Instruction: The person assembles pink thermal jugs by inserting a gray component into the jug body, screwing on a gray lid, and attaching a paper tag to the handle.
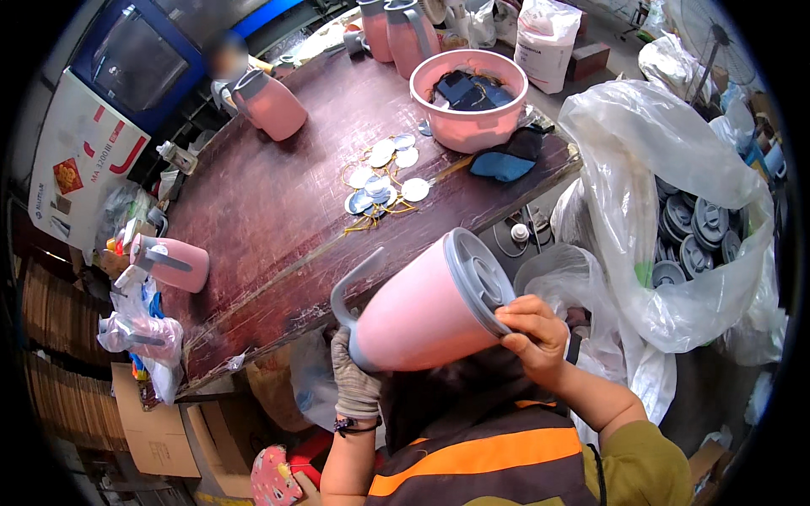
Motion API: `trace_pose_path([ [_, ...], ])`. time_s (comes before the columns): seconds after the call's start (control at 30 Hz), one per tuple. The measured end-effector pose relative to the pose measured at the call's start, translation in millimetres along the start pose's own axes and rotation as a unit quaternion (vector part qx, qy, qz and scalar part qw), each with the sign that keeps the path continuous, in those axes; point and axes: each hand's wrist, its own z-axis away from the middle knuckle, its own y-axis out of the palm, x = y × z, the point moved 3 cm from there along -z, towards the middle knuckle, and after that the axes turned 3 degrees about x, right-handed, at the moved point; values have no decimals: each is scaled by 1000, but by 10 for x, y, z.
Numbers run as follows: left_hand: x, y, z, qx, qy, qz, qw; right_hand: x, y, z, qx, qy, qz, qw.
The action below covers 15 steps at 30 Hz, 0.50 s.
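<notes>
- Gloved left hand [355, 381]: grip cupped under the base of the pink jug [413, 325], likely bearing weight.
- Jug tilts between both hands, near the tabletop [253, 211].
- Right hand [540, 339]: grip pinching the rim of the grey lid [481, 274], probably steadying it.
- Open plastic bag [582, 202] holds spare lids [704, 228], seemingly within reach.

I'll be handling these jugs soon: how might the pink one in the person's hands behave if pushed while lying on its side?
The pink jug looks stiff: no dent shows between the gloved left hand and bare right hand. It may be slippery, as its surface looks smooth. Being rounded, it could roll, though the jutting grey handle would probably stop it.
</notes>
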Motion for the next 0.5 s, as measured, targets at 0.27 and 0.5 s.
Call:
trace_pose_path([
  [0.27,-601,735,381,87,454,-450,764,-626,177,114,-60,414,-345,840],
  [0.5,-716,46,-133,230,218,-183,931,-360,301,-71,165,106,-73,978],
])
